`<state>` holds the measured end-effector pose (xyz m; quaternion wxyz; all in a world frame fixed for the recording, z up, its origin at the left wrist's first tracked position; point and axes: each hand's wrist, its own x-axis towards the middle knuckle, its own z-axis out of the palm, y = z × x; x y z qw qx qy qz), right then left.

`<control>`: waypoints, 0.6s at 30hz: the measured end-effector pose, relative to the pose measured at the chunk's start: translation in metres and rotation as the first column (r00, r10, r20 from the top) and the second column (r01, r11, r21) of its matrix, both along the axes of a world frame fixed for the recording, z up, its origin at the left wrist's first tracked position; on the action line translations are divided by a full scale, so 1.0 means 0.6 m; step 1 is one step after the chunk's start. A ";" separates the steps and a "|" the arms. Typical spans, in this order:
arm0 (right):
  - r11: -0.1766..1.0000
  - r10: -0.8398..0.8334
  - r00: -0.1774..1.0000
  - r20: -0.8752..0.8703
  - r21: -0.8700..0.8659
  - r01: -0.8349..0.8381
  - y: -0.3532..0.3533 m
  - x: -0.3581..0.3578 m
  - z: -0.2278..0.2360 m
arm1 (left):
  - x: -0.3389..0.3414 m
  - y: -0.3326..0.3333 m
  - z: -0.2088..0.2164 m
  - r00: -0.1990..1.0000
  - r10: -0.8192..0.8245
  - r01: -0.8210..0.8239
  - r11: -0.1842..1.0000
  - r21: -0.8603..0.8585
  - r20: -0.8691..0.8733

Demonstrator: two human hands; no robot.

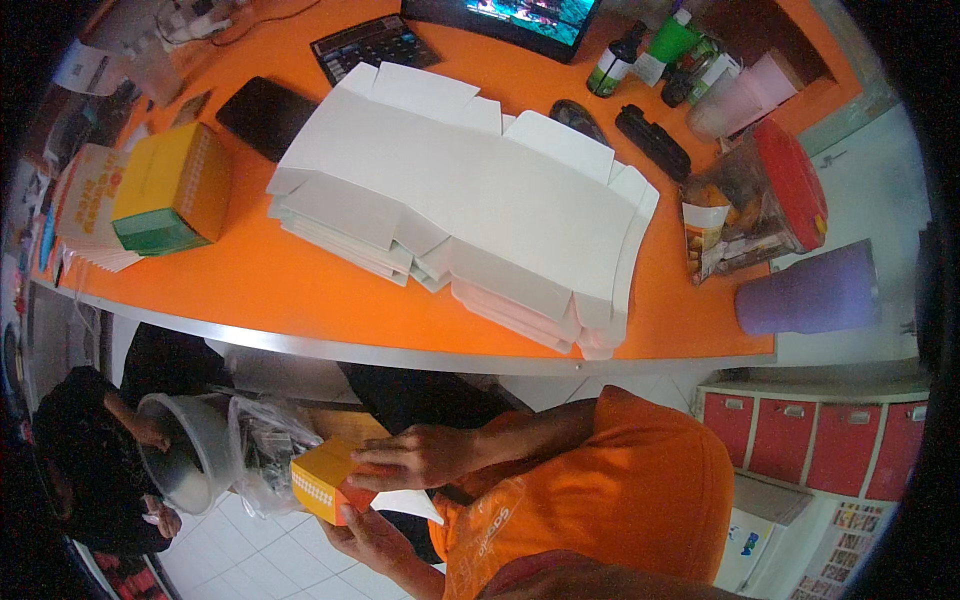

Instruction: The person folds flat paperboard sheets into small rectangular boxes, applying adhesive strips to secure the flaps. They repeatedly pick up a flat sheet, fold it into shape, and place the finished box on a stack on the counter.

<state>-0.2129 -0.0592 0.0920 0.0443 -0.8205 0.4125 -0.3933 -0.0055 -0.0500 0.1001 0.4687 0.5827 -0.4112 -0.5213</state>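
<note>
I hold a small yellow-and-orange cardboard box [316, 484] with a white pattern along its side, low beyond the table's front edge. My right hand [412, 458] lies over its upper side, with the fingers pressed on the cardboard. From below, my left hand [375, 543] grips it, its thumb on the orange side. The fingers under the box are hidden. Something white and flat [408, 504] shows between my hands. Beside the box is a clear plastic bag [262, 450] with dark contents that I cannot make out.
Stacked white unfolded box blanks [460, 195] cover the orange table [300, 268]. A yellow-and-green box [175, 188] stands left, near printed sheets [92, 205]. A red-lidded jar [750, 205] and a purple container [808, 292] stand right. A person in black [85, 460] is beside a grey bucket [185, 450].
</note>
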 end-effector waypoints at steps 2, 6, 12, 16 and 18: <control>1.000 0.018 1.000 -0.025 0.007 -0.017 -0.003 -0.006 0.010 | -0.043 0.001 0.048 0.998 0.036 -0.039 0.996 0.076 0.044; 1.000 0.000 0.974 0.226 0.022 -0.005 -0.008 0.004 0.032 | -0.084 0.017 0.058 0.975 0.168 -0.158 0.985 -0.075 0.148; 0.979 -0.028 0.867 0.497 0.187 -0.076 -0.005 0.018 0.028 | -0.064 0.031 0.045 0.937 0.122 -0.082 0.988 -0.133 0.328; 0.964 -0.034 0.846 0.531 0.239 -0.111 0.005 0.027 0.042 | -0.056 0.034 0.026 0.892 0.212 -0.161 0.974 -0.159 0.399; 0.973 -0.028 0.852 0.523 0.210 -0.097 0.005 0.030 0.057 | -0.058 0.033 0.019 0.840 0.320 -0.189 0.929 -0.317 0.438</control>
